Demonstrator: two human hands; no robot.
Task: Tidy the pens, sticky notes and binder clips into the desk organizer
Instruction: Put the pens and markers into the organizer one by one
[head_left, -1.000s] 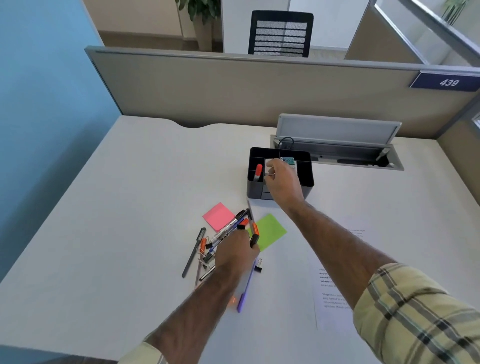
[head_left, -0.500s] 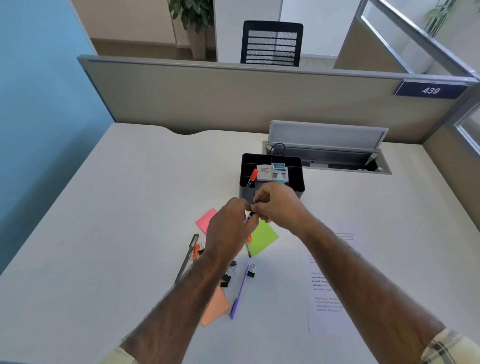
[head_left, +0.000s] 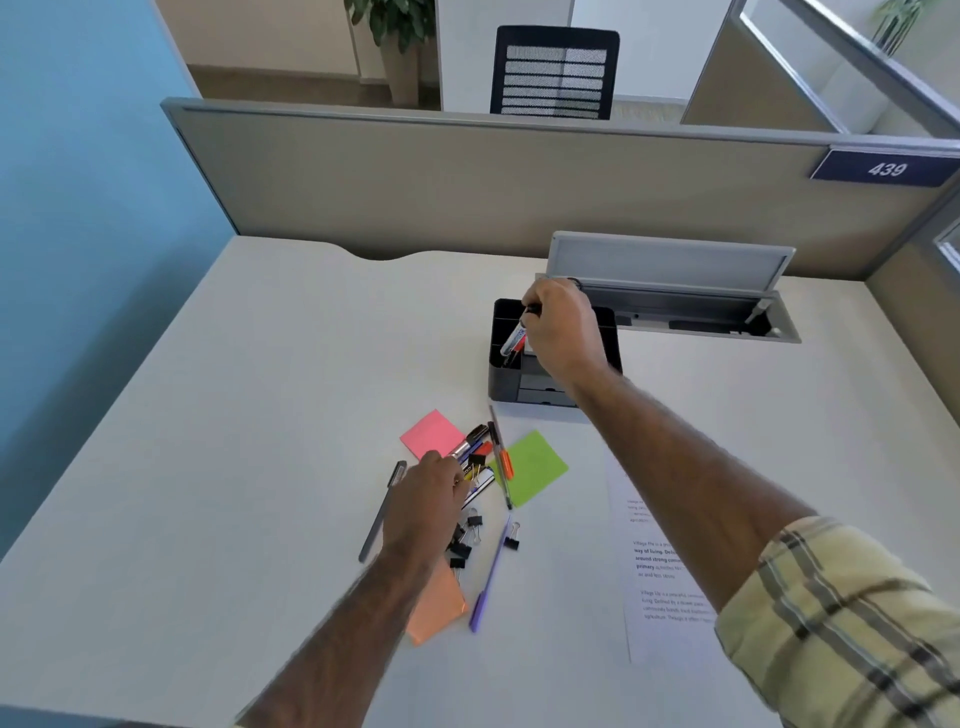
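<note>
A black desk organizer (head_left: 500, 376) stands mid-desk. My right hand (head_left: 563, 332) hovers over it, shut on a clear-barrelled pen (head_left: 514, 339) whose tip dips into the left front compartment, beside a red-capped pen there. Nearer me, my left hand (head_left: 428, 501) rests on a heap of pens (head_left: 475, 457), fingers curled over them; whether it grips one is unclear. Around the heap lie a pink sticky pad (head_left: 431, 434), a green pad (head_left: 535, 466), an orange pad (head_left: 435, 605), a grey pen (head_left: 382, 512), a purple pen (head_left: 491, 571) and several black binder clips (head_left: 467, 540).
A printed sheet (head_left: 660, 566) lies on the desk under my right forearm. Behind the organizer a cable tray (head_left: 675, 312) is set into the desk with its lid raised. Beige partitions close the back and right; a blue wall runs along the left.
My right hand took a pen from my left hand and carried it up to the organizer. My left hand dropped back onto the heap of pens.
</note>
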